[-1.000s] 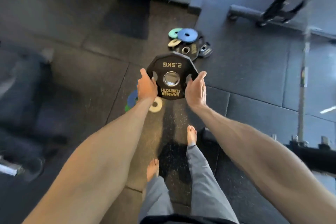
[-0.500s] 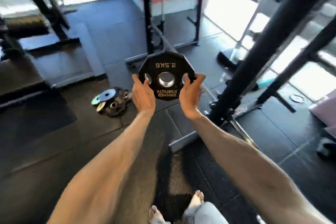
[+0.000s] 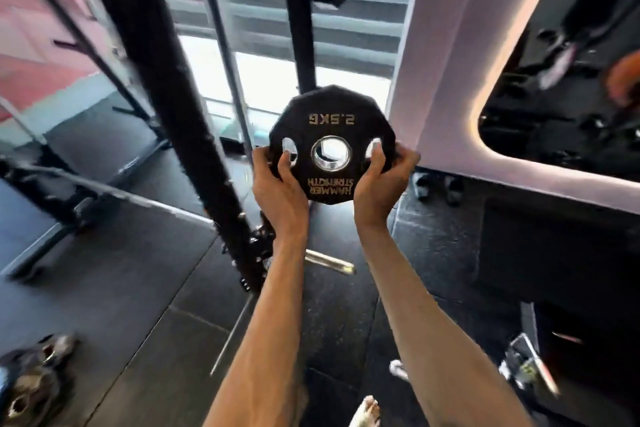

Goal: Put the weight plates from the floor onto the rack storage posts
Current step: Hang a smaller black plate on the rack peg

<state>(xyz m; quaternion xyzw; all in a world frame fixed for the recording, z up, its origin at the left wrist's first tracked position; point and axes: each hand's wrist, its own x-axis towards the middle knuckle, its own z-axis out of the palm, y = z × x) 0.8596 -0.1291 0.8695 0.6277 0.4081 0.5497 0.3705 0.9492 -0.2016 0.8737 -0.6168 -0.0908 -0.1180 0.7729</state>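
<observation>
Black and many-sided, the 2.5 kg weight plate [image 3: 331, 144] is held up in the air just right of the rack upright [image 3: 166, 107], its lettering upside down. The left hand [image 3: 277, 184] and right hand [image 3: 379, 180] clasp its two sides, thumbs hooked in the grip holes. Blurred plates on the floor [image 3: 31, 378] lie well left of the upright.

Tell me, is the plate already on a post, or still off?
Off. Both hands, left and right, hold the plate in the air, and its centre hole shows nothing inside.
</observation>
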